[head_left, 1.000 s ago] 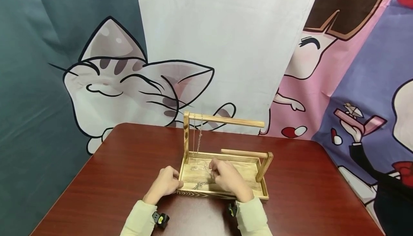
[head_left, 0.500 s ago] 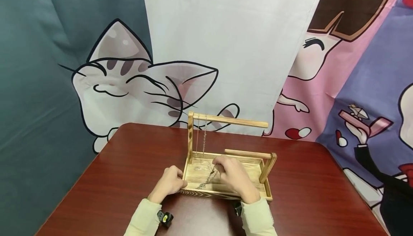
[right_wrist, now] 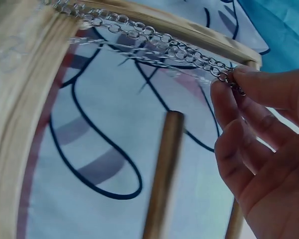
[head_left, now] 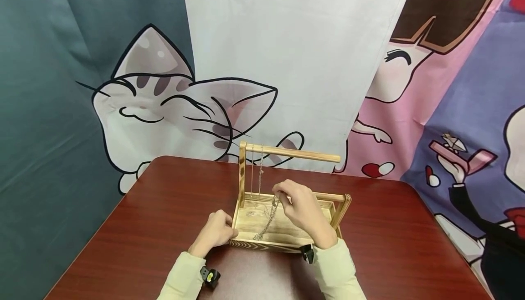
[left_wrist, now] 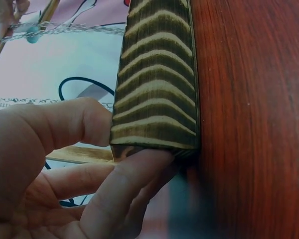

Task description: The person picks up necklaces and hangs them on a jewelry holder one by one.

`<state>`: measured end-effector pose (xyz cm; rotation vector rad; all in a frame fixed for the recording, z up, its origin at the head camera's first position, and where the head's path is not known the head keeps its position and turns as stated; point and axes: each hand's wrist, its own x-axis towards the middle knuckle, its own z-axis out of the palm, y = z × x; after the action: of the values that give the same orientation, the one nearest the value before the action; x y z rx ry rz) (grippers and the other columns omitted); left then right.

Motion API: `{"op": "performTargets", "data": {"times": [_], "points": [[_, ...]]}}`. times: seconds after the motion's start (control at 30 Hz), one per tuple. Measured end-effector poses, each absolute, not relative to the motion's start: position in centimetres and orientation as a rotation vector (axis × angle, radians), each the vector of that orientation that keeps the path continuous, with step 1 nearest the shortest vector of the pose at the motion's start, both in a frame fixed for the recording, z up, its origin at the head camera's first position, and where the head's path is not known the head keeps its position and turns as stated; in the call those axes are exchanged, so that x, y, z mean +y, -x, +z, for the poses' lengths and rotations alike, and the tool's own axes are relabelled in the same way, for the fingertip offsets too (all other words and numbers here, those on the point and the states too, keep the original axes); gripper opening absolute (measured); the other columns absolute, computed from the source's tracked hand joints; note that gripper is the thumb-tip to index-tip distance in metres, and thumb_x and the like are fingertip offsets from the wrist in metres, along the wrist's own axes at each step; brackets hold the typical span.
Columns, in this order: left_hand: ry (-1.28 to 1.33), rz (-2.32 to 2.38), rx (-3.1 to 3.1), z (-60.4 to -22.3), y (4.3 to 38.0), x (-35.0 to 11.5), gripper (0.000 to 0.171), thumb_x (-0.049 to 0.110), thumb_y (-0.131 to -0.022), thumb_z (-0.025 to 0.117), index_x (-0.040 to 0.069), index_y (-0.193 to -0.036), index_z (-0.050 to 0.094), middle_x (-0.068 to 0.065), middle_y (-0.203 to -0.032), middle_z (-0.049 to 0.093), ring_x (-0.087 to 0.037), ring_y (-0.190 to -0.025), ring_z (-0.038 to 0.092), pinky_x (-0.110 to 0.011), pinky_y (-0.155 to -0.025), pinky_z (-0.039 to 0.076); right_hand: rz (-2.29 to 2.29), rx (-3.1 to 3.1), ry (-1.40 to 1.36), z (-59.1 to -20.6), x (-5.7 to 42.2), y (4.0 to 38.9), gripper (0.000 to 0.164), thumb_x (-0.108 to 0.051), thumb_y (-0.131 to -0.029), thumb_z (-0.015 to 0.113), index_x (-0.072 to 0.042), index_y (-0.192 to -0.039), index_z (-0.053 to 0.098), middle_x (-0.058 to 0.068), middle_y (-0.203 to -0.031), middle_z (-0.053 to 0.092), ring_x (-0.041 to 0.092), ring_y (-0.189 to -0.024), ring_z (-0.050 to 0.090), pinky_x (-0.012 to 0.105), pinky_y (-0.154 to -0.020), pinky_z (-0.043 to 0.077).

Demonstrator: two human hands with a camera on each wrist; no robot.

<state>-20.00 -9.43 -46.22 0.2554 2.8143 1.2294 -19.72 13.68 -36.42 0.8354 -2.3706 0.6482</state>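
Your left hand [head_left: 213,230] grips the near-left corner of the wooden tray [head_left: 254,245], yellow mark [head_left: 212,276] on that wrist too small to read, silver chain [head_left: 270,218] slanting from tray floor up to your pinching right hand [head_left: 301,206].

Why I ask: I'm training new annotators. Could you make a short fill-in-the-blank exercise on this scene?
1. The right hand pinches a silver ____ of linked rings.
2. The left hand grips the wooden tray at its near ____ corner, as seen from the head camera.
3. Of the upper bar and the lower bar, thin strands hang from the ____ one.

Missing words: chain; left; upper.
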Motion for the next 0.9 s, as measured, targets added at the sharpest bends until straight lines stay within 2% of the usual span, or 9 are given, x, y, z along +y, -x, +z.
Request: {"op": "performTargets", "data": {"times": [0.4,0.6,0.9], "points": [[-0.262,1.253,2.777,-46.5,20.0,-9.2,0.009,0.007,-0.066,0.064,0.008,-0.058,0.061,0.004,-0.047,0.053,-0.008,-0.040,0.051,-0.026,-0.045,0.042,0.695,-2.364,-0.906,-33.0,13.4,20.6,0.011,-0.005,-0.085,0.060,-0.013,-0.091,0.064,-0.002,-0.084,0.063,0.005,-0.066,0.050,0.022,-0.059,0.043],[-0.276,1.254,2.787,-46.1,20.0,-9.1,0.005,0.007,-0.067,0.066,0.006,-0.063,0.063,0.003,-0.049,0.055,-0.008,-0.041,0.052,-0.026,-0.047,0.042,0.690,-2.335,-0.924,-31.7,13.3,21.0,0.014,-0.001,-0.082,0.061,-0.012,-0.090,0.064,-0.003,-0.082,0.062,0.005,-0.063,0.048,0.021,-0.056,0.041],[-0.262,1.231,2.814,-46.0,20.0,-9.3,0.004,0.007,-0.066,0.067,0.006,-0.063,0.065,0.002,-0.051,0.056,-0.009,-0.043,0.051,-0.026,-0.047,0.042,0.712,-2.278,-0.982,-29.5,12.9,21.4,0.017,0.003,-0.081,0.059,-0.010,-0.090,0.064,-0.001,-0.084,0.063,0.007,-0.072,0.055,0.027,-0.065,0.046]]}}
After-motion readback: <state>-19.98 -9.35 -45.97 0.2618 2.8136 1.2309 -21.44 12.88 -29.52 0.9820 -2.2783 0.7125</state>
